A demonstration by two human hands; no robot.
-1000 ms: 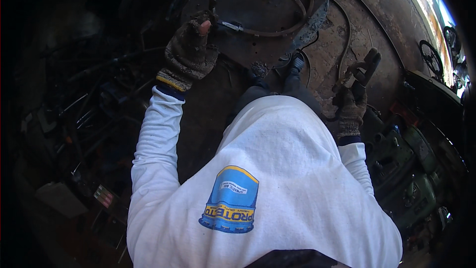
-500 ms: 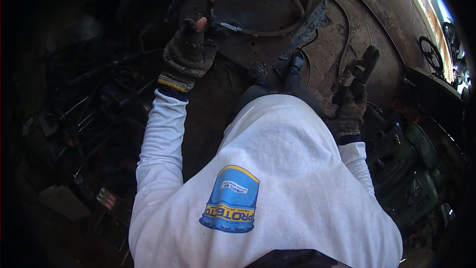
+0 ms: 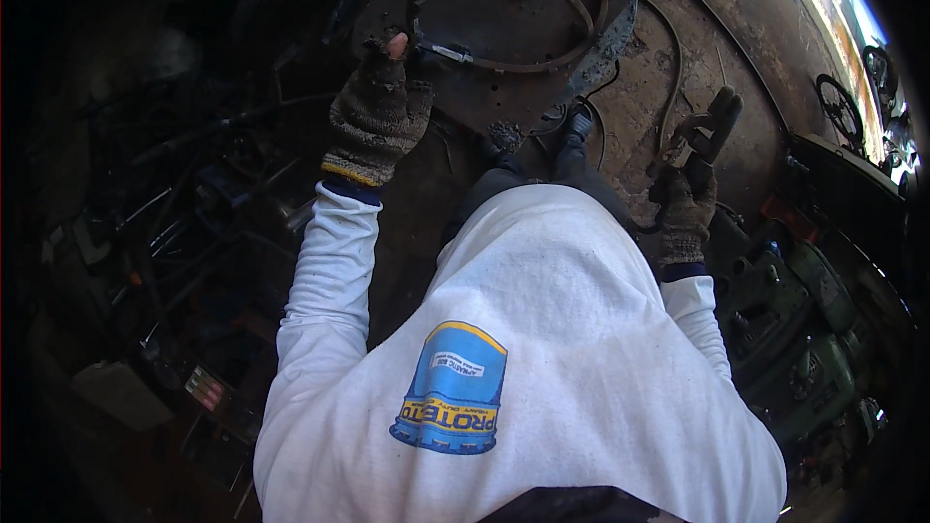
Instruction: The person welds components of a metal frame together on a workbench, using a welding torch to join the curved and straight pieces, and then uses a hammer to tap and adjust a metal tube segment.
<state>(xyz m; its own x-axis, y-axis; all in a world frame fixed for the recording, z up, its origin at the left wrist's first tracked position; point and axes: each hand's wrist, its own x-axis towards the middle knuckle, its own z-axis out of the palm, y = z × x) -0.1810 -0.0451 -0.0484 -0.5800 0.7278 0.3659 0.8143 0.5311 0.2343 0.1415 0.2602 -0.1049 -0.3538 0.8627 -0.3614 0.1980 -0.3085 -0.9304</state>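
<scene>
A dark square metal plate (image 3: 542, 19) with a thin ring on it lies on the rusty ground ahead of me. My left hand (image 3: 376, 114), in a worn fingerless glove, is closed on the plate's near left edge, one bare fingertip pointing up. My right hand (image 3: 686, 205), also gloved, is out to the right. It grips a dark wrench-like tool (image 3: 710, 128) whose jaw end sticks up past the fingers. My shoes (image 3: 542, 134) stand at the plate's near edge, between my hands.
A dark heap of scrap bars and metal parts (image 3: 165, 232) fills the left side. Green machine housings (image 3: 804, 329) sit at the right. A thin cable (image 3: 670, 68) curves over the rusty ground (image 3: 736, 10). Wheels (image 3: 839, 108) stand at the far right.
My left hand has shifted slightly farther along the plate's edge. My right hand with the tool has hardly moved.
</scene>
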